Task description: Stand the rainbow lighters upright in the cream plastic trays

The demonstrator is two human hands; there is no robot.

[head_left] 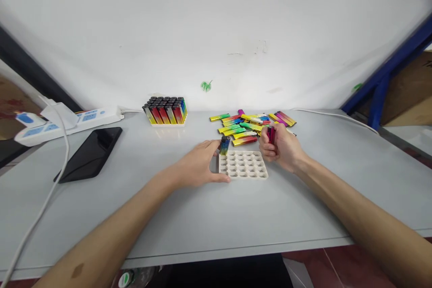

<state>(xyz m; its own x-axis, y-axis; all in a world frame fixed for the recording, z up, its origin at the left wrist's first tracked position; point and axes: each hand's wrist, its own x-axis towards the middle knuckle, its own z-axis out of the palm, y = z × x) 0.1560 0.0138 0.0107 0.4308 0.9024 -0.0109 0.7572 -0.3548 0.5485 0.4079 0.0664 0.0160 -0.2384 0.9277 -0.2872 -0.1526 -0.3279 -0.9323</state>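
Note:
A white tray (pixel 243 164) with rows of holes lies on the table in front of me. My left hand (pixel 200 164) spans its left side, thumb along the front corner and fingers by the back corner, holding the tray. One blue-and-yellow lighter (pixel 224 146) stands upright in the tray's back left corner, next to those fingers. Just right of the tray, my right hand (pixel 281 147) is closed around a dark red lighter (pixel 271 135); its lower part is hidden by the fingers. Behind the tray lies a loose pile of shiny multicoloured lighters (pixel 244 141).
A filled tray of upright lighters (pixel 165 111) stands near the wall at the left. A black phone (pixel 89 155), a power strip (pixel 72 124) and a white cable (pixel 64 153) occupy the table's left side. Another thin cable (pixel 337 116) runs along the back right.

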